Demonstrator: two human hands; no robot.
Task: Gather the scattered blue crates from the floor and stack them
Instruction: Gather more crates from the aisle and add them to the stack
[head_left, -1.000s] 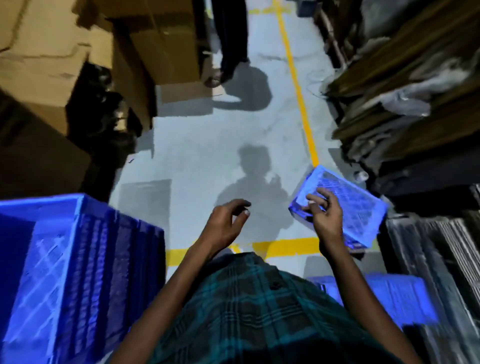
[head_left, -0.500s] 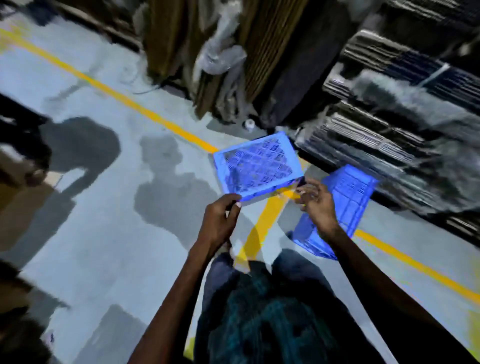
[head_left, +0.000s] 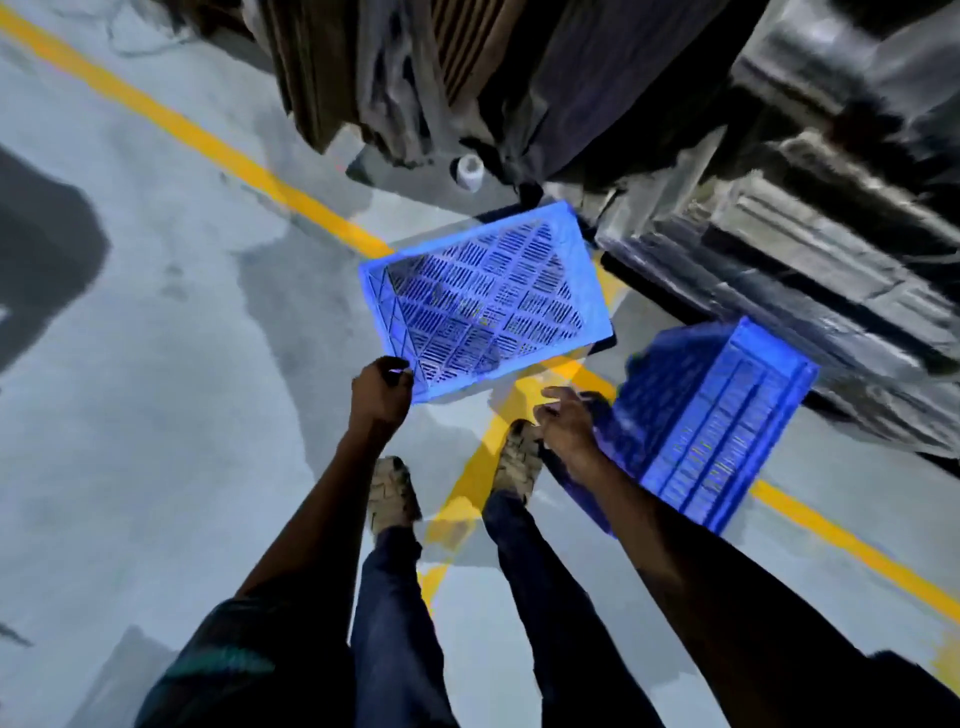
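Head: white roll beside stacked cardboard.

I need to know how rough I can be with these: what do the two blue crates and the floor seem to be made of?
Held crate: apparently moulded plastic, slightly glossy; uniform blue with a slotted lattice base. Left hand grips its corner.
Second crate: looks the same, with ribbed, slotted walls; right hand reaches toward it.
Floor: likely smooth painted concrete, grey, patchy, with yellow lines.

One blue slatted crate is tilted, its open top facing up, the near corner gripped by the left hand. A second blue crate lies overturned on the floor just beside it.
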